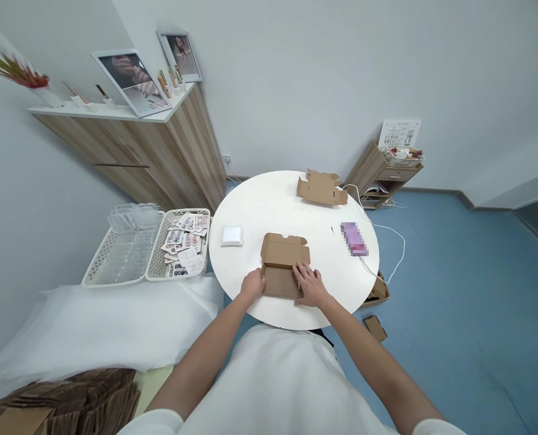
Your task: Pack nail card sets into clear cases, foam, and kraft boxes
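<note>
A brown cardboard box point(281, 281) lies on the white round table point(233, 284), close to its front edge. Its lid point(285, 249) stands open toward the far side, and nothing shows inside the part I can see. My left hand point(252, 285) is closed on the box's left wall, fingers folded around the edge. My right hand point(311, 285) grips the opposite wall, its fingers reaching over the rim and its thumb nearer me. Left of the box is a white packet point(231, 235), apart from both hands.
An unfolded cardboard box point(322, 188) lies at the table's back. A phone-like purple object point(354, 239) with a white cable point(403, 248) is at right. White baskets point(178, 244) with printed cards and clear cases stand left. A small box point(375, 328) is on the floor.
</note>
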The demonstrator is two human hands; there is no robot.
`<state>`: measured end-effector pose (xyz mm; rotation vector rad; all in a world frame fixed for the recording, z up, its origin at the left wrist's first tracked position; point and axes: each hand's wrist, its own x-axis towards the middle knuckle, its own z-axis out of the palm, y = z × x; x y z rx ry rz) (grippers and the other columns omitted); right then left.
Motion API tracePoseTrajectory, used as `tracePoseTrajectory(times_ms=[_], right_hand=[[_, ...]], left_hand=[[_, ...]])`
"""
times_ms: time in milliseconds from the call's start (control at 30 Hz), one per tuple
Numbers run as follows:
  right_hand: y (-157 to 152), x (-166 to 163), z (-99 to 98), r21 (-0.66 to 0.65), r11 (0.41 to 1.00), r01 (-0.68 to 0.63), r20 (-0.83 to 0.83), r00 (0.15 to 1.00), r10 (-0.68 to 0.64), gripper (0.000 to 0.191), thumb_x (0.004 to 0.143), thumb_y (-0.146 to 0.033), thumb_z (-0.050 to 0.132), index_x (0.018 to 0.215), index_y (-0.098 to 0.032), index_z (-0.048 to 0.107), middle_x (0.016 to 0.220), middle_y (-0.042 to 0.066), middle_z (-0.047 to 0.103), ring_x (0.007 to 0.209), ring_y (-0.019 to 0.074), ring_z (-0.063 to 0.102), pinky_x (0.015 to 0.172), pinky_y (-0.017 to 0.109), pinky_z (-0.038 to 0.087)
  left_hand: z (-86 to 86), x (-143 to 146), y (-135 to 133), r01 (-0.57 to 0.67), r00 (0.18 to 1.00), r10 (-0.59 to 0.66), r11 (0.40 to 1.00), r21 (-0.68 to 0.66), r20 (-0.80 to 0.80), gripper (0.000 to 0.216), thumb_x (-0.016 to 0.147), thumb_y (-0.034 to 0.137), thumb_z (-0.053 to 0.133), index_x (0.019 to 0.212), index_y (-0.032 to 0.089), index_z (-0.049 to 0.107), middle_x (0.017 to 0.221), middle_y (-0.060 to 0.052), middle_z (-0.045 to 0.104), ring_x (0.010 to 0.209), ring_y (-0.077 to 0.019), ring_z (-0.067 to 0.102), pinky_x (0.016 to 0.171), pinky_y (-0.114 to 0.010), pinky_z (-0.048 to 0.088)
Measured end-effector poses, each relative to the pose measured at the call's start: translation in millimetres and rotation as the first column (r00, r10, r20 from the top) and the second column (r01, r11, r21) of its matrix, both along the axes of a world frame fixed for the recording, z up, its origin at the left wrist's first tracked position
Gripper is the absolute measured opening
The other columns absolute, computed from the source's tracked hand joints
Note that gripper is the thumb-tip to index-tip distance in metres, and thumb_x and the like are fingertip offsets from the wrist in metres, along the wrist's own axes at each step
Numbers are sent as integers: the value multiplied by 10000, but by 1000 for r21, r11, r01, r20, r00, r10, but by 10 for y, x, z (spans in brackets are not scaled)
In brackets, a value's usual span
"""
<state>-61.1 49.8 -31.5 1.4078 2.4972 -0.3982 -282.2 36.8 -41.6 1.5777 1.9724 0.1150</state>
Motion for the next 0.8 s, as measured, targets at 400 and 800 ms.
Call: tracePoseTrajectory(times_ms=[400,800], right_hand=[[30,26,-10,48,999,-17,-25,1000,18,1090,529,-527,624,1360,-199,0,1431,106,83,1296,302,1,976,485,119],[-8,206,14,90,983,160,-156,977,-145,940,636,-608,492,1360,-236,19,1429,107,81,1291,300,77,957,469,183]], left_hand=[[155,-26,-214,68,984,-94,983,169,150,869,685,494,538,1346,182,69,1208,-119,435,1053,-244,480,814,-315,387],[118,0,-72,179,959,-183,983,36,214,1176,424,479,732,1355,267,46,1097,-89,404,997,-277,502,814,-332,404]])
